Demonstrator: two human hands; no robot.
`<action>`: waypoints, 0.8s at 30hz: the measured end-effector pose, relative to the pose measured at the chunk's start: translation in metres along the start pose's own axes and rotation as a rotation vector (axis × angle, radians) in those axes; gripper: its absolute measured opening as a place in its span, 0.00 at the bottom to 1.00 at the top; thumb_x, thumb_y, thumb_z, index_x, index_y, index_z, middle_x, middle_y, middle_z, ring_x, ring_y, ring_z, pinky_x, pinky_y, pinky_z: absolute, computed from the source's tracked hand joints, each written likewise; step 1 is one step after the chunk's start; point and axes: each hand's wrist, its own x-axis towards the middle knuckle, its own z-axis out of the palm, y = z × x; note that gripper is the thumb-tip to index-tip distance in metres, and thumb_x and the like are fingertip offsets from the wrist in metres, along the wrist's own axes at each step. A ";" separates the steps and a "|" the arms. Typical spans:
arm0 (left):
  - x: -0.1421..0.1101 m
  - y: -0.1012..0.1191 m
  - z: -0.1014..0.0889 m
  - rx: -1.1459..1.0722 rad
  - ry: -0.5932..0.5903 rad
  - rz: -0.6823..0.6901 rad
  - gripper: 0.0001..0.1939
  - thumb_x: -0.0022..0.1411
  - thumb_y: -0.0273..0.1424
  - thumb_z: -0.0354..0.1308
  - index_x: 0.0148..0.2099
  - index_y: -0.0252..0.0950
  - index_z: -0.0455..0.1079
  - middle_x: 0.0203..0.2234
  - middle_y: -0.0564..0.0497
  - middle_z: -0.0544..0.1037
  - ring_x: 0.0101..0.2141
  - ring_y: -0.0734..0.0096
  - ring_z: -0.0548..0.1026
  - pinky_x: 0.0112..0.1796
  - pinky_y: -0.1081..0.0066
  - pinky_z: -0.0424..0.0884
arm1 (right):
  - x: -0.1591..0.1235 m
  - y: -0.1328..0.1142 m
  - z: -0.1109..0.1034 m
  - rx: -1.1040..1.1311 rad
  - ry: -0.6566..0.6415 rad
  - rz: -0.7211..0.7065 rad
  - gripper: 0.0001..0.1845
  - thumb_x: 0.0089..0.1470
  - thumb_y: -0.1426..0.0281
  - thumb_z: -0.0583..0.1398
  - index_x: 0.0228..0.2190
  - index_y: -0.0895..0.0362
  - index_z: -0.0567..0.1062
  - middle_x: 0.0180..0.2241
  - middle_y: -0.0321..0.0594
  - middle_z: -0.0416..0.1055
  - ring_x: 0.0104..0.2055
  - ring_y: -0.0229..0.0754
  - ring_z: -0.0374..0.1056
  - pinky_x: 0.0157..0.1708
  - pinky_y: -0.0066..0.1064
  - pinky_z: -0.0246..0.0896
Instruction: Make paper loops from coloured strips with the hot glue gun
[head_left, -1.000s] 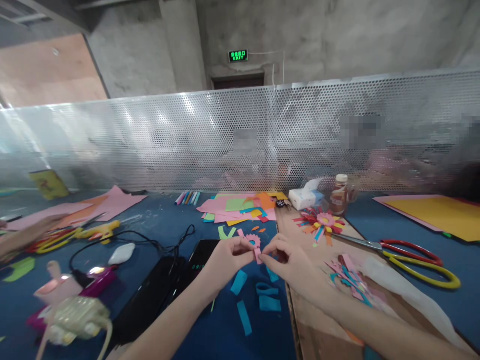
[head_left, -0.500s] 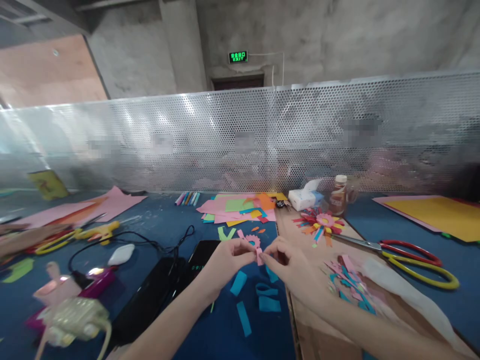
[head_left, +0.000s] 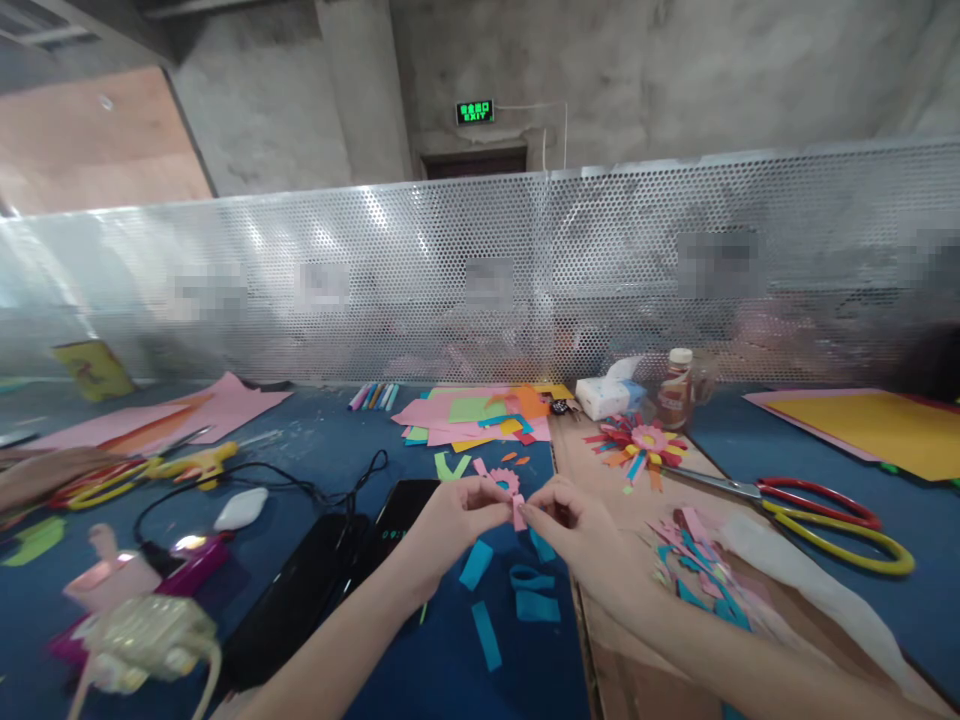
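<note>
My left hand (head_left: 457, 520) and my right hand (head_left: 574, 525) meet in the middle of the view above a blue table. Both pinch a small pink paper piece (head_left: 516, 510) between thumb and fingers. Just behind it lies a pink cut-out with a fringed edge (head_left: 504, 480). Several blue paper strips (head_left: 517, 592) lie on the table under my hands. A finished paper flower (head_left: 639, 442) in red, pink and yellow rests on the brown board (head_left: 600, 620) to the right.
Red-and-yellow scissors (head_left: 825, 510) lie at the right. A stack of coloured paper (head_left: 480, 412), pens, a tissue pack (head_left: 611, 395) and a bottle (head_left: 676, 390) sit at the back. A black phone (head_left: 401, 510), cables and a glue gun (head_left: 191, 462) are left. A perforated metal screen (head_left: 480, 280) closes the table's far side.
Both hands stay pinched on the pink piece with only slight finger movement. At the far left edge another person's hand has shifted a little.
</note>
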 end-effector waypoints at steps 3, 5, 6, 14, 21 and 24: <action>0.000 -0.001 0.000 0.001 0.002 0.000 0.06 0.45 0.31 0.58 0.28 0.34 0.71 0.24 0.54 0.73 0.22 0.78 0.64 0.21 0.78 0.54 | 0.001 0.000 0.001 0.005 -0.006 0.012 0.12 0.51 0.65 0.55 0.22 0.58 0.71 0.24 0.35 0.61 0.26 0.35 0.57 0.26 0.27 0.52; 0.001 -0.001 0.000 0.001 0.000 0.001 0.06 0.45 0.31 0.58 0.28 0.34 0.71 0.23 0.54 0.73 0.22 0.78 0.64 0.21 0.78 0.54 | 0.001 0.000 0.001 0.006 -0.008 0.016 0.12 0.51 0.64 0.55 0.23 0.58 0.71 0.25 0.36 0.62 0.27 0.36 0.57 0.26 0.27 0.52; 0.001 -0.001 0.000 0.001 -0.001 0.002 0.06 0.46 0.31 0.58 0.28 0.34 0.71 0.23 0.54 0.73 0.22 0.79 0.64 0.22 0.78 0.54 | 0.001 0.000 0.001 0.007 -0.008 0.017 0.12 0.51 0.64 0.55 0.23 0.58 0.71 0.25 0.36 0.62 0.27 0.36 0.58 0.26 0.27 0.52; 0.000 -0.002 -0.001 0.010 -0.005 0.005 0.05 0.45 0.31 0.58 0.27 0.34 0.71 0.23 0.55 0.73 0.22 0.79 0.64 0.22 0.78 0.55 | 0.000 -0.002 0.000 0.004 -0.008 0.015 0.12 0.51 0.64 0.55 0.21 0.57 0.71 0.23 0.34 0.59 0.25 0.35 0.55 0.26 0.27 0.50; 0.001 -0.001 0.000 0.018 -0.011 0.007 0.05 0.45 0.30 0.57 0.27 0.34 0.71 0.22 0.55 0.73 0.22 0.78 0.64 0.22 0.78 0.55 | 0.000 -0.001 0.000 0.004 -0.003 0.012 0.13 0.51 0.64 0.55 0.21 0.57 0.71 0.23 0.34 0.59 0.25 0.34 0.55 0.25 0.27 0.50; 0.000 0.000 0.000 0.023 -0.006 0.012 0.05 0.46 0.30 0.57 0.27 0.34 0.71 0.22 0.55 0.73 0.23 0.78 0.65 0.22 0.78 0.55 | 0.000 0.000 0.000 0.008 0.000 0.014 0.12 0.51 0.64 0.55 0.21 0.58 0.71 0.23 0.34 0.60 0.25 0.35 0.55 0.25 0.27 0.50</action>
